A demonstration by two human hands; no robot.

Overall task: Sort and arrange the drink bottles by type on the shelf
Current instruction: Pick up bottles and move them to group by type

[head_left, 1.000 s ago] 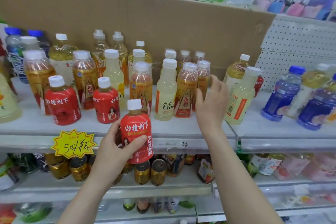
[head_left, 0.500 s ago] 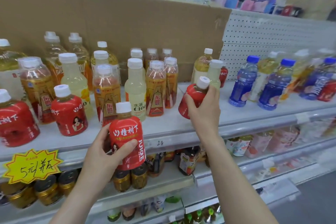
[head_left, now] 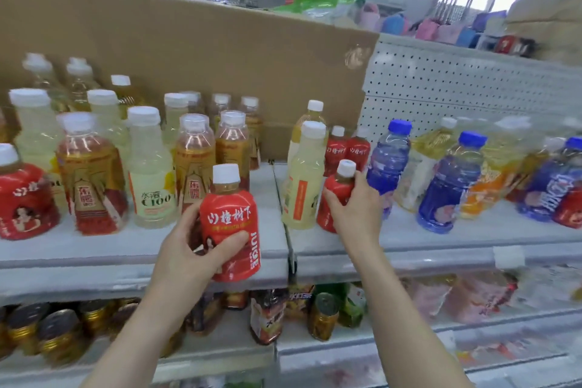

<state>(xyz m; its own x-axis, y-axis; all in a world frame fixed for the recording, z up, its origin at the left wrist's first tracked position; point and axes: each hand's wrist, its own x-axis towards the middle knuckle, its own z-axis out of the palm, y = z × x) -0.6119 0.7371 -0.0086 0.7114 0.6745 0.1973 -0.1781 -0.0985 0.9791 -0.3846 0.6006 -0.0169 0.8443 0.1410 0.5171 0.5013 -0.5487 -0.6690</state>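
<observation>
We see the nearest juice bottle (head_left: 230, 230) wrapped in red, with white characters, white "JUICE" lettering down its side and a white cap over amber liquid. The second juice bottle (head_left: 332, 198) wears the same red, with a white cap. The C100 bottle (head_left: 151, 173) is pale yellow under a white cap. The tea bottles (head_left: 91, 179) show amber with orange-red peaked labels. The sports drink bottles (head_left: 447, 189) are blue, capped blue. Behind them we find plain brown cardboard (head_left: 189, 41) and white pegboard (head_left: 456, 88) dotted with holes.

Glossy plastic-wrapped bottles (head_left: 231, 224), matt cardboard backing (head_left: 189, 50), seemingly metal perforated panel (head_left: 456, 94)
</observation>
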